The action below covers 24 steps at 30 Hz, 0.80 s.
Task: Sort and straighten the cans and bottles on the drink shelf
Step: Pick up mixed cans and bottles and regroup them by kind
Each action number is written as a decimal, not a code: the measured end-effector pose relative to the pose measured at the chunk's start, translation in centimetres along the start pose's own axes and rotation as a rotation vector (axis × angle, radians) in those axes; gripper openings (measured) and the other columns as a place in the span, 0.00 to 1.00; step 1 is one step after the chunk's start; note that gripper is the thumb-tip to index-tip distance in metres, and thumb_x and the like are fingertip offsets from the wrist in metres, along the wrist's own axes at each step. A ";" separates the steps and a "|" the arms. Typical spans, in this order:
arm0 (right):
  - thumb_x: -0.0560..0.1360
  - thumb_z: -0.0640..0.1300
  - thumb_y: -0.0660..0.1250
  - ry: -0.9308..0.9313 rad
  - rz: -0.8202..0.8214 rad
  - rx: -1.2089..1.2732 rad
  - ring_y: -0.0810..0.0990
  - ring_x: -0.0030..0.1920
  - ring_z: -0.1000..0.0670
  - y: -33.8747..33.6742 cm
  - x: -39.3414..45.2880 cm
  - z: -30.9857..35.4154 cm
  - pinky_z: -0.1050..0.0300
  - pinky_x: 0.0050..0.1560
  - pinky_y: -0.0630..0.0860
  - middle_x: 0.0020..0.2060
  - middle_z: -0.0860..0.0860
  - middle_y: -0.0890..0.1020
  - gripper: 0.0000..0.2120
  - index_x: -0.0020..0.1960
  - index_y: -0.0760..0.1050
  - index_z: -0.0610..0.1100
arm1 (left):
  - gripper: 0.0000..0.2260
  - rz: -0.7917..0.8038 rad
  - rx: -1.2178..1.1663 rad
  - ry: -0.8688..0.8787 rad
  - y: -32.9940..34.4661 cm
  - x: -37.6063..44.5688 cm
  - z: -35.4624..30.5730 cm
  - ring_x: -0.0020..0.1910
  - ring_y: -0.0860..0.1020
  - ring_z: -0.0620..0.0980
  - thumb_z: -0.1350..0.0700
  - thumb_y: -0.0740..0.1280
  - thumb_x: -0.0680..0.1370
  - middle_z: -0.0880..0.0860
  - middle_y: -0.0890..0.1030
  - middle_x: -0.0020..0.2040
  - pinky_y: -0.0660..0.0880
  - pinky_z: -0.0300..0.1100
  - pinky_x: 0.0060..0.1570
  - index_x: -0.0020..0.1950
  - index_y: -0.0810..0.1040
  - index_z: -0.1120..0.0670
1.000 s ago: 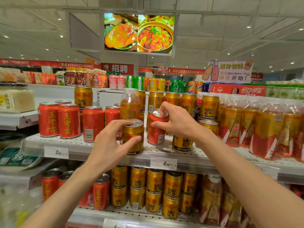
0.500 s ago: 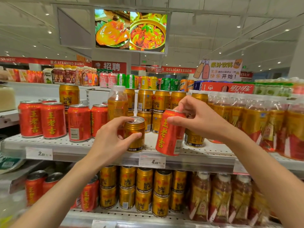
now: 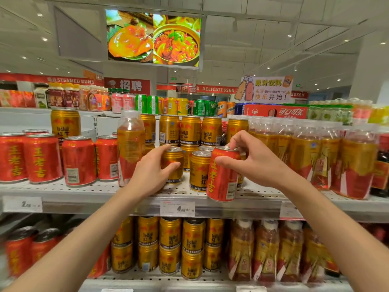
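The right hand [image 3: 255,160] pinches a red herbal tea can [image 3: 223,173] by its rim, thumb on the label, tilted over the shelf [image 3: 84,191] edge; it probably belongs leftward with the red cans [image 3: 77,161], so it should be carried clear of the gold ones. The left hand [image 3: 150,175] wraps a gold Red Bull can [image 3: 173,165] standing upright just beyond its fingertips; glossy, undented
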State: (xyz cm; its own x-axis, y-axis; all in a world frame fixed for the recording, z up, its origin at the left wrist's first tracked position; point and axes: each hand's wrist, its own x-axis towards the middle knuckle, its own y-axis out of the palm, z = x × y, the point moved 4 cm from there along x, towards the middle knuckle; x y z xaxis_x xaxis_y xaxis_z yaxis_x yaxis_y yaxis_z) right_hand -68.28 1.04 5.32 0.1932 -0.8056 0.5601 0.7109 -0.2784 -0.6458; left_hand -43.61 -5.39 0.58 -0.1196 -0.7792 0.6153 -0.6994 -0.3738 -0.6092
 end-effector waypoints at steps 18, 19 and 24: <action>0.74 0.54 0.74 0.129 -0.228 0.235 0.83 0.45 0.50 1.4 -2.9 0.3 0.56 0.39 0.82 0.49 0.49 0.82 0.16 0.50 0.71 0.47 | 0.16 0.050 -0.345 0.028 -1.0 -7.5 -1.0 0.55 0.78 0.37 0.45 0.69 0.78 0.40 0.78 0.58 0.78 0.35 0.52 0.64 0.75 0.42; 0.73 0.54 0.74 0.147 -0.237 0.278 0.84 0.46 0.48 1.8 -3.4 0.1 0.53 0.39 0.84 0.49 0.48 0.83 0.16 0.50 0.71 0.47 | 0.17 0.095 -0.371 0.027 -0.7 -8.0 -1.3 0.55 0.78 0.37 0.44 0.69 0.77 0.39 0.78 0.58 0.78 0.35 0.52 0.65 0.75 0.41; 0.74 0.51 0.74 0.236 -0.285 0.470 0.86 0.45 0.50 4.0 -6.5 0.0 0.54 0.37 0.82 0.46 0.46 0.84 0.13 0.47 0.71 0.48 | 0.24 0.315 -0.519 -0.029 1.2 -10.4 -2.2 0.59 0.78 0.33 0.37 0.70 0.72 0.36 0.80 0.60 0.74 0.36 0.57 0.68 0.71 0.35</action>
State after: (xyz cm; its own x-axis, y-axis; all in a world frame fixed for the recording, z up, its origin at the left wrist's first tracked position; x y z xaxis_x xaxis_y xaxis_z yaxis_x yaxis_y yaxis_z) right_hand -66.70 5.22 -0.86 -0.1669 -0.8425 0.5122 0.9461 -0.2830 -0.1573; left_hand -44.72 3.36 -5.40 -0.3629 -0.8283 0.4269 -0.8865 0.1658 -0.4320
